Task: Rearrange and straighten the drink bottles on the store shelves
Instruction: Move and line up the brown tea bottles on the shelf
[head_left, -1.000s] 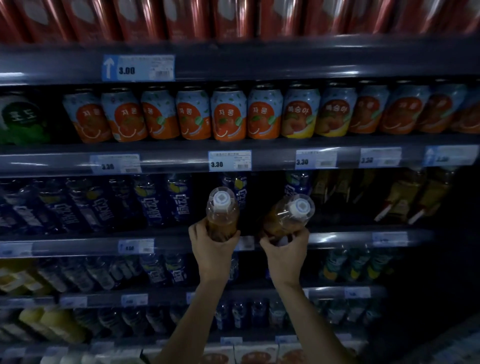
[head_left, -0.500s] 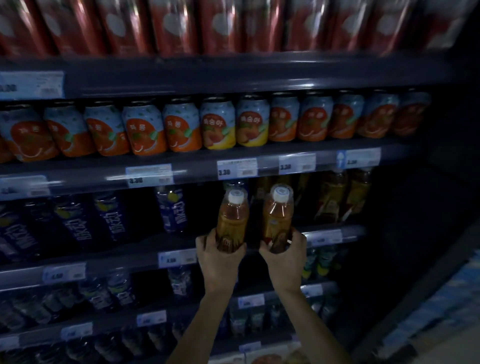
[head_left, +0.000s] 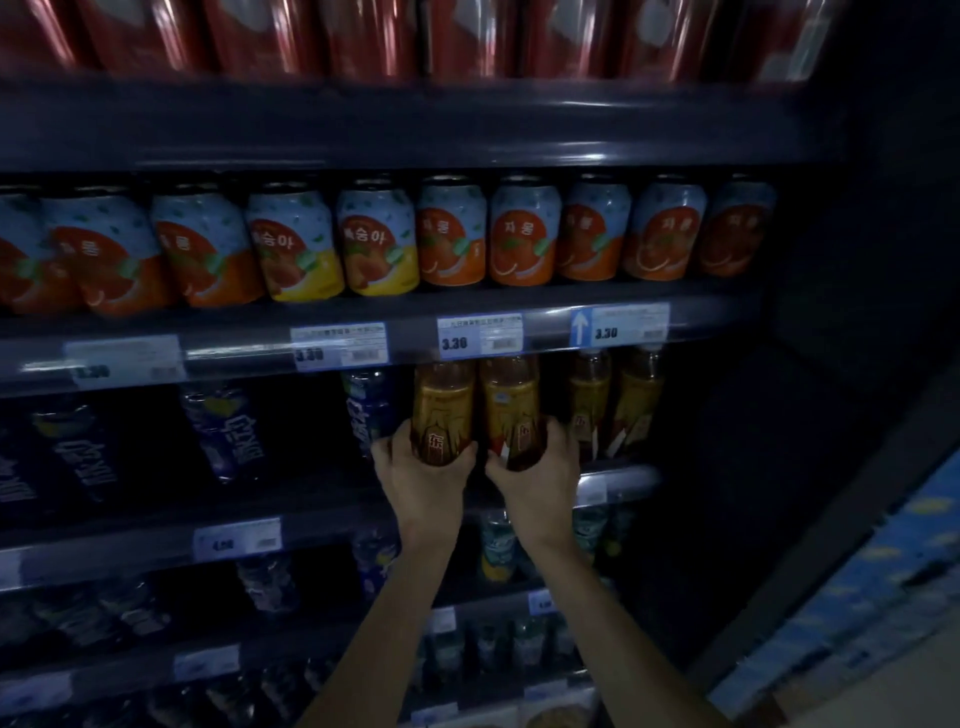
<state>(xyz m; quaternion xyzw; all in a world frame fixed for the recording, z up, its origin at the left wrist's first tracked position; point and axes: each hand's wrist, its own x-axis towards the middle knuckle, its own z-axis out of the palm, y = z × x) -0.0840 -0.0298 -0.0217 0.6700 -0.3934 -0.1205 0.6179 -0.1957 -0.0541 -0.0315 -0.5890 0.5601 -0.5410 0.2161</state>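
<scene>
Now both hands are up at the third shelf (head_left: 631, 478) from the top, near its right end; the left hand (head_left: 426, 480) grips the base of the left amber bottle (head_left: 442, 410), fingers and thumb curled round its lower body; the right hand (head_left: 543, 480) holds the right amber bottle (head_left: 511, 410) the same way, from below and from the outer side. Both bottles stand upright, side by side and almost touching, just over the shelf's front edge; whether their bases rest on it cannot be told, since the hands cover them; their caps are hidden behind the price rail (head_left: 234, 351) of the shelf above. Just beside them, towards the right end of the same shelf, two more amber bottles (head_left: 589, 400) stand further back, upright and close together. To the left of the held pair a dark blue bottle (head_left: 366, 410) stands near the left hand's fingers; another blue bottle (head_left: 223, 431) leans further along towards the left end. On the shelf above, a row of orange and yellow cans (head_left: 452, 239) lines the front edge, with white price tags (head_left: 480, 335) on the rail beneath; red packs (head_left: 363, 36) fill the top shelf; green-labelled bottles (head_left: 496, 545) sit dimly on the shelf below the hands.
</scene>
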